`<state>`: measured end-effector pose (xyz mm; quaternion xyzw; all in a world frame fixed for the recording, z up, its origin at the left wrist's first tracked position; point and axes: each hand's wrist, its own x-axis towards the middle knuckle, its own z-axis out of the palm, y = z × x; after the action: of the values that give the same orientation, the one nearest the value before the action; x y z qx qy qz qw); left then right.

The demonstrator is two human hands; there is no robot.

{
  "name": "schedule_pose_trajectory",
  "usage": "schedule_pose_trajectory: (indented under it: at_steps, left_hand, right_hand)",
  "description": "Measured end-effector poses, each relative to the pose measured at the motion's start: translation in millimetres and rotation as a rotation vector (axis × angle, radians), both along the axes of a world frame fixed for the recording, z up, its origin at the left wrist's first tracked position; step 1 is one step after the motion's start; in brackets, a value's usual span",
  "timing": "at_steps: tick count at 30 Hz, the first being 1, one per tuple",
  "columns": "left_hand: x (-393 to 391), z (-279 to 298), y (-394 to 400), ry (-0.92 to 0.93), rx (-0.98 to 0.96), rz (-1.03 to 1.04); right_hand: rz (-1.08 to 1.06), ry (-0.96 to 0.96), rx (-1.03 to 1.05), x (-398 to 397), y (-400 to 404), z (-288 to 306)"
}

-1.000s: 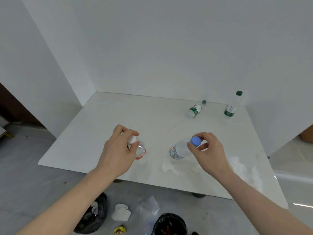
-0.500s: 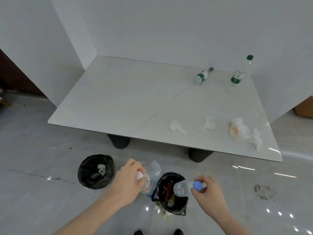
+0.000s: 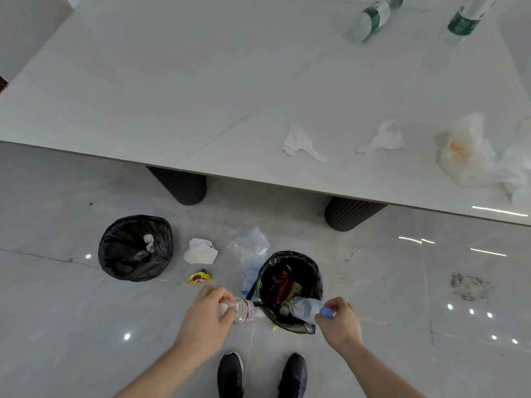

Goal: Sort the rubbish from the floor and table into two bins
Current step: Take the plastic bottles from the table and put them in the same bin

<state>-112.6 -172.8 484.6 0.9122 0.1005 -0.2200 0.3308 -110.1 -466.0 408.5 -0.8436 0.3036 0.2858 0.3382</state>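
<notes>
R hand (image 3: 340, 323) grips a blue-capped bottle (image 3: 306, 308) by the neck, fingers curled round it, body tilted over the rim of the near bin (image 3: 314, 271); L hand (image 3: 208, 317) holds a red-label bottle (image 3: 244, 311) by its top, just left of that bin. A second bin (image 3: 115, 262) sits further left w/ crumpled paper (image 3: 200, 251) and a yellow wrapper (image 3: 199, 276) on the floor between them. On the counter (image 3: 172, 96): two tissues (image 3: 300, 143), a stained bag (image 3: 465, 153), two green-label bottles (image 3: 372, 18).

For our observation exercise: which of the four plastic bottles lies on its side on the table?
The green-labelled bottle left of the upright green-labelled bottle; the other two are held.
</notes>
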Motion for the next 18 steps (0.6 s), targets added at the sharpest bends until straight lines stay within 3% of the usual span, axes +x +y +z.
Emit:
schedule_pose_trajectory:
  at_steps: [9,18]
  left_hand:
    - [4.7,-104.1,-27.5,0.054,-0.096,0.024]
    - [11.3,-128.1,-66.3,0.138,-0.024,-0.06]
  right_hand:
    - [0.107,0.053,-0.011,0.7,26.4,-116.7]
    - [0.176,0.204,0.016,-32.3,11.7,-95.7]
